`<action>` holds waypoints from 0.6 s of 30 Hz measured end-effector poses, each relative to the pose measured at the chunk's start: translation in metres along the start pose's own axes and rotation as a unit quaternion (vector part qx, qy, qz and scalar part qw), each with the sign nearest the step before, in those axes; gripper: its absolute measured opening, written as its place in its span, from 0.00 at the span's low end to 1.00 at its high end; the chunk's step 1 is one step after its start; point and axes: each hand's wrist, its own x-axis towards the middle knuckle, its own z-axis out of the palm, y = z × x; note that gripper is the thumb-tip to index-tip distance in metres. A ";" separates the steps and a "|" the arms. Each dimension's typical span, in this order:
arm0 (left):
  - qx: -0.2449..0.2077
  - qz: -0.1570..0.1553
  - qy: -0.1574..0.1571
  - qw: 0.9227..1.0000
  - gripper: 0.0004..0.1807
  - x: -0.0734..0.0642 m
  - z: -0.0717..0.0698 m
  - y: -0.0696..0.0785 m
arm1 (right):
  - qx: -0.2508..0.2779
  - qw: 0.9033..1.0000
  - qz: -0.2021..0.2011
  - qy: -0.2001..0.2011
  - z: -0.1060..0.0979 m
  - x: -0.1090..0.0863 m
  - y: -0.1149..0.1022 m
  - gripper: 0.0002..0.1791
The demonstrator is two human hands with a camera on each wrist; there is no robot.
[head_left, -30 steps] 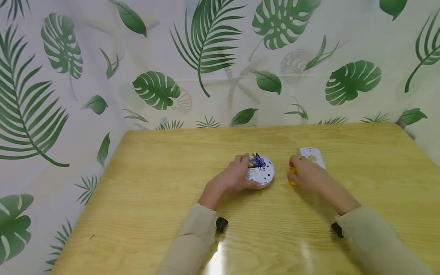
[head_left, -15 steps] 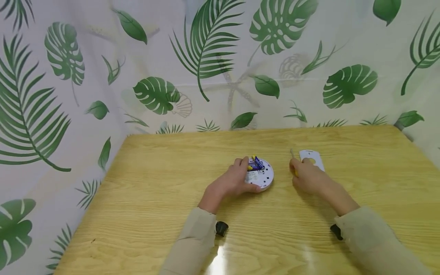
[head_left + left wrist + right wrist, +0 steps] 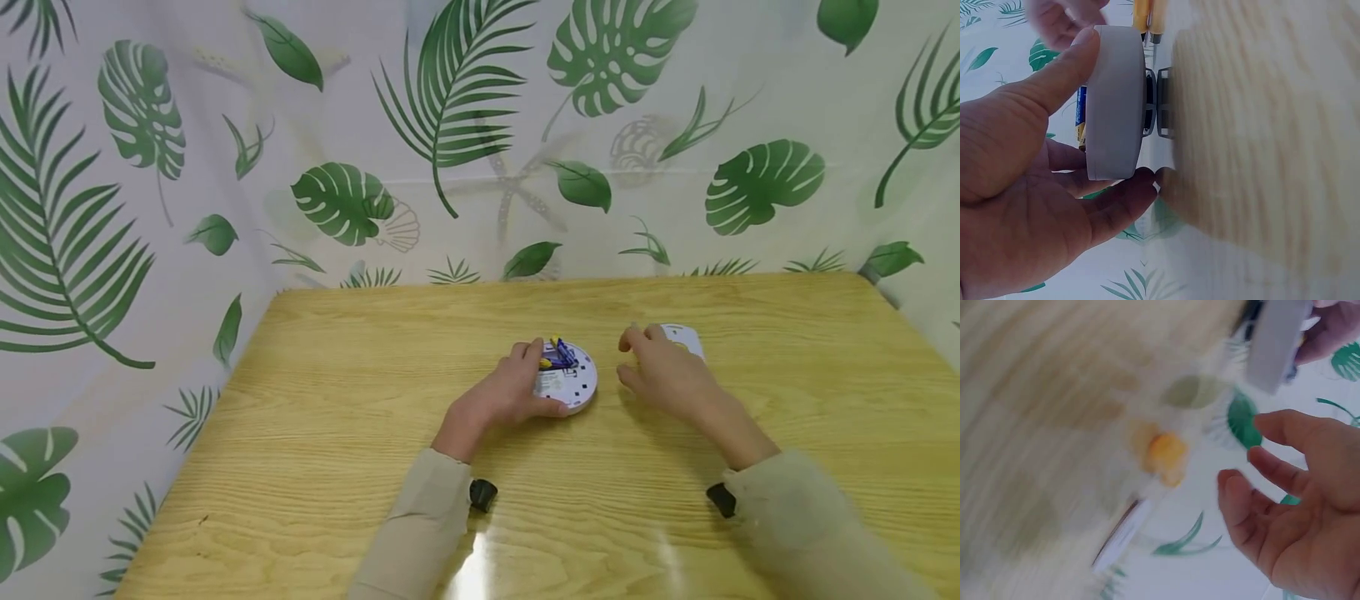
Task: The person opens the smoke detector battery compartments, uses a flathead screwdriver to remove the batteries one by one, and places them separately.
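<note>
One L hand (image 3: pixel 510 387) on my feed grips white round plastic battery unit (image 3: pixel 567 388) at pale wood tbl. (image 3: pixel 337 400), presumably for steadiness; R hand (image 3: pixel 667 375) spread, empty, near slim yellow-handled tool (image 3: pixel 1141 14), likely placed for reach.

0.5 s ago the right hand (image 3: pixel 670 375) gripped a yellow-handled tool (image 3: pixel 1167 453); by now it had let go, its fingers loosened and parted, the yellow handle apart from the fingertips. The hand had also shifted slightly nearer the round white device (image 3: pixel 576 392), covering more of the white plate (image 3: pixel 690 336) in the head view.
</note>
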 end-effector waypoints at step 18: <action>0.004 0.020 -0.002 1.000 0.56 0.000 -0.001 -0.005 | 0.015 0.998 0.060 0.010 0.017 0.034 -0.059 0.14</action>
